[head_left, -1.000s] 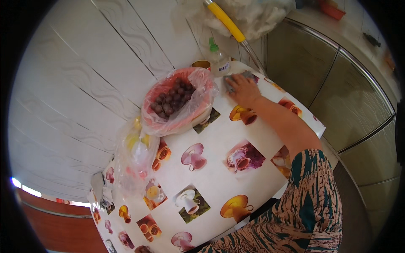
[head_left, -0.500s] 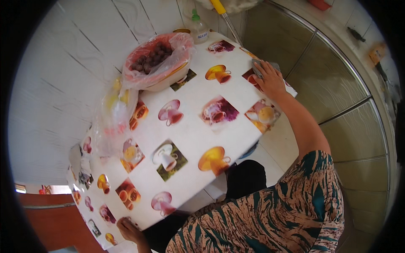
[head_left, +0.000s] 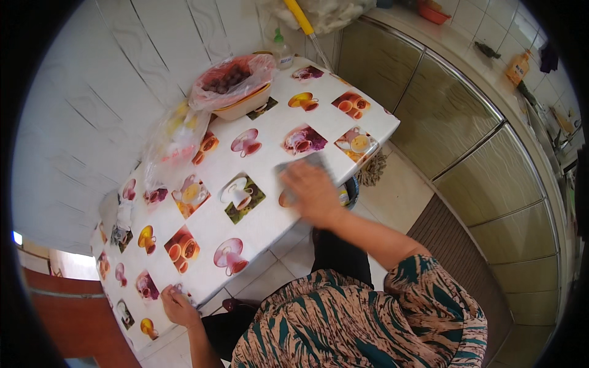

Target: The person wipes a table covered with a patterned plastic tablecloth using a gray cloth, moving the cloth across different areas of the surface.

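Observation:
A table with a white cover (head_left: 211, 230) printed with cups and saucers stretches in front of me. My right hand (head_left: 310, 190) presses a grey cloth (head_left: 318, 161) onto it near the front edge, its fingers over the cloth and slightly smeared by motion. Part of the cloth shows beyond the fingers. At the lower left, my left hand (head_left: 179, 306) rests on the table's near edge with its fingers bent together. Whatever may be under those fingers is hidden.
Along the wall stand a bowl (head_left: 242, 105) of dark grapes lined with pink plastic, a clear plastic bag (head_left: 178, 147) with yellowish contents, and a green-topped bottle (head_left: 283, 51). A yellow-handled pole (head_left: 299, 16) leans at the back. Cabinets (head_left: 466, 110) curve along the right; a mop head (head_left: 372, 169) lies below the table.
My right hand has swept the grey cloth from the far right corner toward me and left, to the front edge. My left hand stays at the near edge. The view has shifted.

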Tool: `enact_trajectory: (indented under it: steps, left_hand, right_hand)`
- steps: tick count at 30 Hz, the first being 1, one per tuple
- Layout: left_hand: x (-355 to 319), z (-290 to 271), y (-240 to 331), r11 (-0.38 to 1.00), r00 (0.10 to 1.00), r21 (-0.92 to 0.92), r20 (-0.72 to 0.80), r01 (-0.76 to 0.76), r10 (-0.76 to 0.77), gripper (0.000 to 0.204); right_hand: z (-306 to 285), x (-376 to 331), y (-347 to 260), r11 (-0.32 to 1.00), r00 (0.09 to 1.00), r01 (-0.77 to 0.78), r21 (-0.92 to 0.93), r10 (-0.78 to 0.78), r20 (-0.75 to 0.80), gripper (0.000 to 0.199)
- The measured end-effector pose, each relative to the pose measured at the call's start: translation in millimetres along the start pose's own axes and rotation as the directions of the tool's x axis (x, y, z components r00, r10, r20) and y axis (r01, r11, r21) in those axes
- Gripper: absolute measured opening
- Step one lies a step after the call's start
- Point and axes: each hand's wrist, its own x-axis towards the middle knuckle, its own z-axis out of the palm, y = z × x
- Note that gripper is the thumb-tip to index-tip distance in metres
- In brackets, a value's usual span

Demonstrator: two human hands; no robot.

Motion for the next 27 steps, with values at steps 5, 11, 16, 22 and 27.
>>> enact_trajectory:
  steps: [5,11,16,22,27]
  left_hand:
    - [1,-1,-5,0.997,0.999,0.075,0.004,-0.036,0.036,0.018]
    - [3,-2,-13,0.994,0.999,0.095,0.023,-0.046,0.044,0.019]
    - [13,-14,-10,0.999,0.984,0.027,0.173,0.041,-0.045,0.015]
    - [16,-7,49,0.899,0.931,-0.312,0.293,0.309,-0.218,0.015]
    - [11,42,119,0.931,0.941,-0.255,0.147,-0.261,0.305,0.016]
  right_hand:
    - [25,7,-155,0.909,0.79,0.299,0.29,-0.407,0.459,0.074]
    - [65,22,-141,0.865,0.829,0.355,0.355,-0.467,0.308,0.072]
    - [38,47,41,0.998,0.989,0.022,0.053,-0.03,0.144,0.056]
    - [-19,-1,154,0.811,0.89,-0.454,-0.368,0.435,-0.137,0.057]
    - [13,9,3,0.997,0.989,0.023,0.08,-0.034,0.143,0.064]
